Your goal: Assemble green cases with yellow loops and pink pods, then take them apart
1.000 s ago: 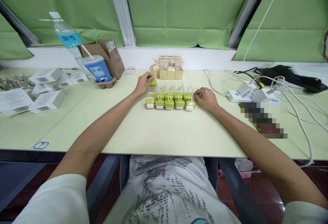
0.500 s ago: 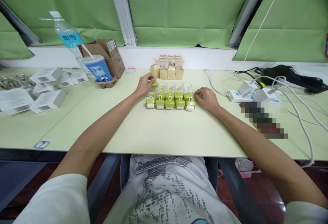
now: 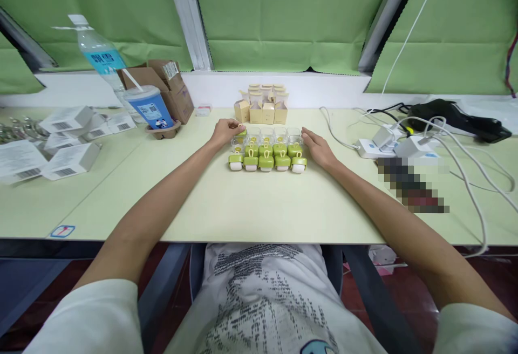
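My left hand (image 3: 225,132) is closed, thumb and fingers pinching a small green cap (image 3: 242,132) at the back left corner of the group. Under it and to its right stand small clear containers (image 3: 267,135) in a back row, yellowish inside. In front of them sit two rows of green-topped pieces (image 3: 266,163) with pale loops; the front ones have white lower parts. On the right side, my right hand (image 3: 319,147) has its fingers stretched beside the end clear container (image 3: 294,135); nothing shows in its grasp. Whether it touches that container, I cannot tell.
Open cream boxes (image 3: 267,112) stand behind the group. Leftward are a blue cup (image 3: 151,108), a water bottle (image 3: 103,60), a cardboard box (image 3: 180,92) and white boxes (image 3: 73,158). A power strip (image 3: 372,149) with white cables and a black object (image 3: 457,119) lie rightward.
My right hand has shifted up and inward along the right end of the group, its fingers straightening. My left hand still pinches the green cap, nearly in the same place.
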Demonstrator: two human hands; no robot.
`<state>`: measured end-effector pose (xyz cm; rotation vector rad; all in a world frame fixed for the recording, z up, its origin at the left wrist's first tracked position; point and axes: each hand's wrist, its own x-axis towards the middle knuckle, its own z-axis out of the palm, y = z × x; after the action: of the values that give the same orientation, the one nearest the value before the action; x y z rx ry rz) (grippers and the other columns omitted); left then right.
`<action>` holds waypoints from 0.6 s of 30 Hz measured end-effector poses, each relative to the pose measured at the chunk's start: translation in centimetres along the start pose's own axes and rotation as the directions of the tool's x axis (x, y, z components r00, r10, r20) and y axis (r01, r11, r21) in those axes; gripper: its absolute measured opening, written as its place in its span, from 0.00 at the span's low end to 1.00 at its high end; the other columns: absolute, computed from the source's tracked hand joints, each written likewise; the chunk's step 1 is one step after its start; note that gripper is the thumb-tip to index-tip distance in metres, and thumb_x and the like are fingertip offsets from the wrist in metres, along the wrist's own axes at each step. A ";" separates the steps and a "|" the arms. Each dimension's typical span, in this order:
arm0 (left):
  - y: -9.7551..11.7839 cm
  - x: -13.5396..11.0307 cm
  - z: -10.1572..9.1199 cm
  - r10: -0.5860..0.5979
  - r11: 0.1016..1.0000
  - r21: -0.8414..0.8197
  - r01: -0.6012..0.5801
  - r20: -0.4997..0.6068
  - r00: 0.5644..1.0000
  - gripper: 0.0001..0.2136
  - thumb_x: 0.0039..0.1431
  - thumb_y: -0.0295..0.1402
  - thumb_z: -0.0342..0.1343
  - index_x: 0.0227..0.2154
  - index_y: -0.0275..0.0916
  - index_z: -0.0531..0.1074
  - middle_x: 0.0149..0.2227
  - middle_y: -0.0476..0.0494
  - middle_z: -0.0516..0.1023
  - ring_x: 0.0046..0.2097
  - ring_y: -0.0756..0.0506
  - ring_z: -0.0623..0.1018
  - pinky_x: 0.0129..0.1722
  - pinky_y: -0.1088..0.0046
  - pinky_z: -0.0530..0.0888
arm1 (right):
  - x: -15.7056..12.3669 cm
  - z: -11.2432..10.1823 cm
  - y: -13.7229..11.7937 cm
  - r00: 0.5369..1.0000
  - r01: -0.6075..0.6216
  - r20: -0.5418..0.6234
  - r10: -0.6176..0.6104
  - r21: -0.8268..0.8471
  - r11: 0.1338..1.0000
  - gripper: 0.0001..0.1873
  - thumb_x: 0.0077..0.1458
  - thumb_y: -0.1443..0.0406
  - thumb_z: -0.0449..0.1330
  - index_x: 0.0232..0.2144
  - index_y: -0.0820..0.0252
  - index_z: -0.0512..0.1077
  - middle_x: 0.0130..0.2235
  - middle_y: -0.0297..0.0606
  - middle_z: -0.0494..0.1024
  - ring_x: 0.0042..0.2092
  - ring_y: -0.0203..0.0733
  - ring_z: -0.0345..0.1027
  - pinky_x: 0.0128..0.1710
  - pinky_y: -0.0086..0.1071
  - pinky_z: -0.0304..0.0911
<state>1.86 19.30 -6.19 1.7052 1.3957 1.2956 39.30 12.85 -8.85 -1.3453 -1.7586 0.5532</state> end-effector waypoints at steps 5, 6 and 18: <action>0.4 -0.4 0.5 -0.019 1.000 0.008 0.020 -0.035 0.999 0.21 0.48 0.50 0.81 0.31 0.38 0.82 0.34 0.44 0.86 0.37 0.45 0.81 0.42 0.67 0.77 | 0.2 0.4 -0.2 1.000 0.010 0.025 -0.010 0.003 1.000 0.45 0.69 0.33 0.54 0.68 0.57 0.81 0.74 0.43 0.74 0.79 0.65 0.64 0.83 0.63 0.50; 0.6 -0.6 0.6 -0.024 1.000 0.017 0.024 -0.035 0.999 0.20 0.50 0.49 0.80 0.31 0.38 0.81 0.34 0.44 0.86 0.37 0.45 0.81 0.43 0.67 0.77 | 0.2 0.4 -0.2 1.000 0.016 0.023 -0.016 0.000 1.000 0.44 0.69 0.32 0.54 0.67 0.56 0.81 0.73 0.42 0.76 0.79 0.65 0.65 0.82 0.64 0.50; 9.3 -0.8 -5.2 -0.073 0.850 0.500 -0.164 0.421 0.904 0.07 0.49 0.35 0.76 0.31 0.42 0.86 0.30 0.44 0.84 0.38 0.41 0.82 0.44 0.66 0.77 | -0.6 0.2 -0.6 0.986 0.053 -0.159 -0.055 -0.016 0.998 0.29 0.71 0.48 0.53 0.60 0.56 0.80 0.64 0.51 0.85 0.63 0.61 0.81 0.69 0.61 0.71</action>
<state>0.73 15.20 3.59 2.2253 1.5217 0.5048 38.84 12.11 -8.68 -1.3085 -1.6651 0.3944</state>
